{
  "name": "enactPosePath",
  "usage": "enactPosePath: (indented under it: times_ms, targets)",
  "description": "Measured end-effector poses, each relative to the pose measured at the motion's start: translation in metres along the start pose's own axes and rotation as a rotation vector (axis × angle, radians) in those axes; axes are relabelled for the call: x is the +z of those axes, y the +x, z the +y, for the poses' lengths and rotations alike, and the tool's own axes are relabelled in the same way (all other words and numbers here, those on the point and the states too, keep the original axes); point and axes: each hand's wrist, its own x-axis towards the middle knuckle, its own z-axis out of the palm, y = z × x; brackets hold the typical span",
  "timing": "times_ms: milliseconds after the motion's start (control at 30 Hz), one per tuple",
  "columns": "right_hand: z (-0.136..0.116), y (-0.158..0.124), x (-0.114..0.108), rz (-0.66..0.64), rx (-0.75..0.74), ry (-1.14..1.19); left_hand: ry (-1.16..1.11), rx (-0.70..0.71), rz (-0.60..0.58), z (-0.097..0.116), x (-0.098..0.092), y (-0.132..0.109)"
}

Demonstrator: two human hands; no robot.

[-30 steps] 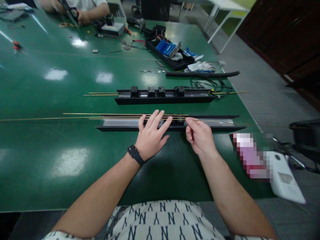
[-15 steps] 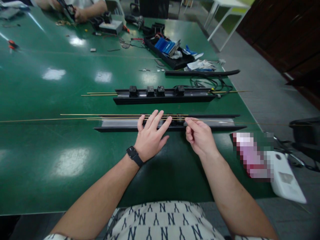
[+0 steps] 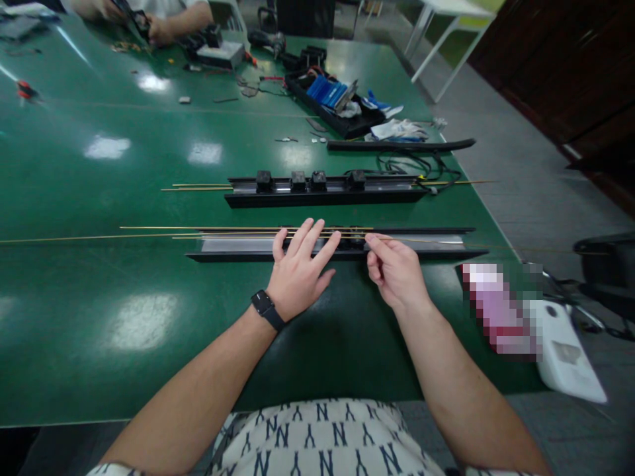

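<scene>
A long black channel with a pale inner face [image 3: 238, 244] lies across the table in front of me. Several thin brass-coloured rods [image 3: 149, 228] run lengthwise along it and stick out past its left end. My left hand [image 3: 302, 261] rests over the channel's middle, palm down with fingers spread across the rods. Just right of it, my right hand [image 3: 397, 264] pinches one thin brass rod [image 3: 436, 240] between thumb and forefinger; that rod reaches out beyond the channel's right end. Dark pieces [image 3: 356, 241] inside the channel are partly hidden between my hands.
Behind lies a second black channel [image 3: 322, 197] with several black blocks and thin rods. Farther back are a black curved strip [image 3: 397, 145], cables, gloves [image 3: 399, 129] and a black tray [image 3: 347, 125]. A white device [image 3: 565, 350] sits at right. Another person's hands [image 3: 161, 30] work at far left.
My right hand has shifted very slightly left with the rod. My left hand stays in place.
</scene>
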Motion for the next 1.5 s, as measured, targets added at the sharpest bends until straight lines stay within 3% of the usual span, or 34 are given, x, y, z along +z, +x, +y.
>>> enactPosePath:
  times_ms: [1500]
  targets:
    - [-0.0025,-0.0031,0.0024,0.030,-0.006,-0.022,-0.026,-0.002,-0.005,-0.0007,-0.0007,-0.0002]
